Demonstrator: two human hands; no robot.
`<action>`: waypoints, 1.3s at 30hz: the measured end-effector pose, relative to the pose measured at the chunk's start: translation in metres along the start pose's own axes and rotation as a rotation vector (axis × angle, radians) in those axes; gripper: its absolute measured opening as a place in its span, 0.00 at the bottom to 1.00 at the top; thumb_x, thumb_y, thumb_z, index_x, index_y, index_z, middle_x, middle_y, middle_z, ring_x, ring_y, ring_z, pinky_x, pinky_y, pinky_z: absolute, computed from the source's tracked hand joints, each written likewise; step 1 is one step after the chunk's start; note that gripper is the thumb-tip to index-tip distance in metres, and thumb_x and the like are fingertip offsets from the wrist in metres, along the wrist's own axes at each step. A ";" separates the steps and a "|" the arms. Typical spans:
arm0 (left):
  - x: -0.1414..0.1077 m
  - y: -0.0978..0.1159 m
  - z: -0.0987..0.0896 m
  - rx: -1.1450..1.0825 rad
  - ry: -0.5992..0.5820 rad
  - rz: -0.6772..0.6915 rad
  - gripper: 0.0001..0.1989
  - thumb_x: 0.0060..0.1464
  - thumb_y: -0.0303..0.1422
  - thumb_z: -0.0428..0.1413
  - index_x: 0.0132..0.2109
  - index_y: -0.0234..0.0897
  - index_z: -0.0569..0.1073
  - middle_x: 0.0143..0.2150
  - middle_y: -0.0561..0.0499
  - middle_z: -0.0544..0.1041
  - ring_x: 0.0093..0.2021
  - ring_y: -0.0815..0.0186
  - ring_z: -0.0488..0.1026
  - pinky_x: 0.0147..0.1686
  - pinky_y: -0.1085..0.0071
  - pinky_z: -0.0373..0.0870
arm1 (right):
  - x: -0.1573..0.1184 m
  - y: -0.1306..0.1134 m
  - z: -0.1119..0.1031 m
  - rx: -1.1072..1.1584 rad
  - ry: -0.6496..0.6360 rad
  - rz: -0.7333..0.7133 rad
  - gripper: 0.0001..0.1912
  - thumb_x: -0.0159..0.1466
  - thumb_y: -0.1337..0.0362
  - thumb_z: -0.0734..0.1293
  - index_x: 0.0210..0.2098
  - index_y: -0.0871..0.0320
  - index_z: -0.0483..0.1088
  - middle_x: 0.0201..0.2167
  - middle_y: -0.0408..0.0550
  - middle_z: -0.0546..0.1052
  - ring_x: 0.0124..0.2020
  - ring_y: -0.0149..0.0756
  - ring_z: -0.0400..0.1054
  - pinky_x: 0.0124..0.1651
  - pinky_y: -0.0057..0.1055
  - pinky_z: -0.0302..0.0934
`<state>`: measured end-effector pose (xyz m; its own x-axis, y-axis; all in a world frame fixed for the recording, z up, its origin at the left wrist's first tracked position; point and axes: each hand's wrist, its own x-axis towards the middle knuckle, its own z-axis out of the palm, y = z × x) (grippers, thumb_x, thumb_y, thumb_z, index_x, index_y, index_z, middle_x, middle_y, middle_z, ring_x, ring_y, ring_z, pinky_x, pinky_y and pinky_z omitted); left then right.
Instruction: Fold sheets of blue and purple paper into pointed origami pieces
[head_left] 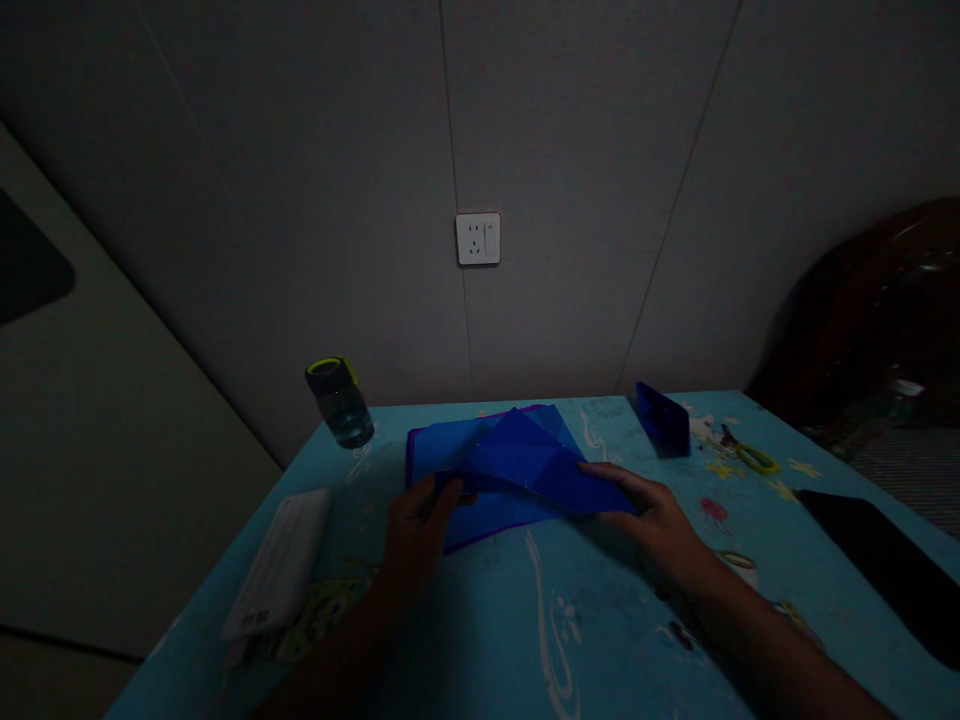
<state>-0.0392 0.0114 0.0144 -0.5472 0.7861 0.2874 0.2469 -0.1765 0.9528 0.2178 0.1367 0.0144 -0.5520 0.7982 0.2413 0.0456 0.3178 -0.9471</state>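
Observation:
A folded sheet of dark blue paper (525, 455) is held up between my two hands, creased and with a peak at its far side. My left hand (420, 525) pinches its left corner between thumb and fingers. At the right end, my right hand (649, 510) grips the paper with the thumb near and the fingers on the far side. Beneath it lie flat blue sheets (480, 525) with a purple edge, partly hidden by the folded piece.
A water bottle (341, 405) stands at the back left, with a white box-like item (279, 565) nearer. Toward the right are a folded dark blue piece (664, 420), yellow-handled scissors (754, 458) and a flat black object (877, 560). A wall socket (478, 239) is behind the patterned table (495, 630).

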 end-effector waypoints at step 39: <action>0.005 -0.012 0.000 -0.307 -0.100 -0.168 0.19 0.43 0.40 0.66 0.41 0.33 0.76 0.27 0.54 0.77 0.27 0.61 0.80 0.31 0.68 0.77 | -0.005 0.008 -0.014 -0.564 -0.180 -0.528 0.18 0.65 0.55 0.66 0.54 0.47 0.73 0.45 0.52 0.74 0.42 0.40 0.72 0.42 0.35 0.69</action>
<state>-0.0451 0.0170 0.0041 -0.4751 0.8706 0.1276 -0.0998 -0.1974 0.9752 0.2323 0.1429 0.0084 -0.7420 0.3903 0.5450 0.1289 0.8809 -0.4554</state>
